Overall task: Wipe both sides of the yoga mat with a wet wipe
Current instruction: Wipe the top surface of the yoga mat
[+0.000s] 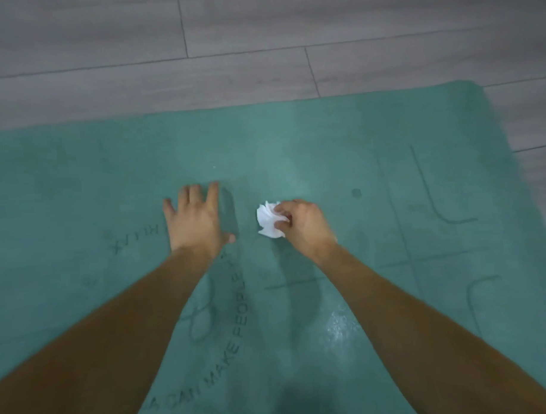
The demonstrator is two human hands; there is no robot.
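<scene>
While the left hand (195,218) lies flat on the yoga mat (325,149), the right hand (303,226) squeezes the wet wipe (267,221); rub slowly, pressing down.

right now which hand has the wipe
The right hand pinches the crumpled white wipe; the left hand lies flat on the mat.

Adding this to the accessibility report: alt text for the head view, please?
A person's right hand grips a crumpled white wet wipe against a teal yoga mat, while the left hand rests flat on the mat beside it. The mat lies on grey wood-look flooring.
</scene>
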